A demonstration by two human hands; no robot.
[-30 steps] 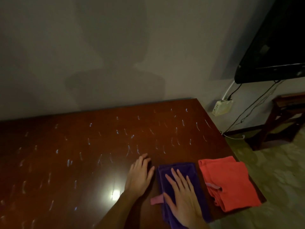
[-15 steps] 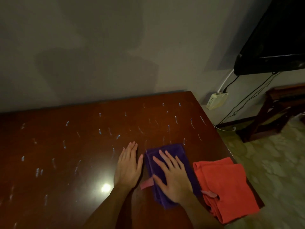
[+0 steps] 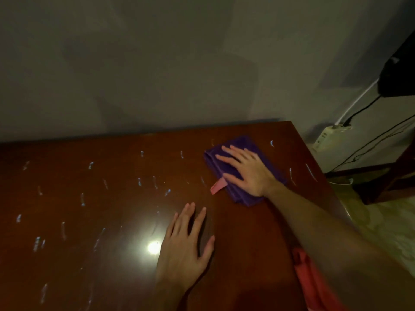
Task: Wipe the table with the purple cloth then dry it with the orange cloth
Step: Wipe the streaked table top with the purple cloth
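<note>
Right hand point(image 3: 248, 170), fingers straight and spread, presses flat on the folded purple cloth with a pink tag point(image 3: 233, 173), which lies near the far right corner of the dark polished wooden desk point(image 3: 247, 265). Left hand point(image 3: 186, 245) rests flat and spread on the desk towards the near edge, holding nothing. The orange cloth point(image 3: 312, 286) lies at the near right edge, partly hidden by the right forearm. White streaks point(image 3: 83, 199) cover the left and centre. Judgement: wiping barely begun; keep even palm pressure, work in overlapping passes from the far edge, and brace with the free hand
</note>
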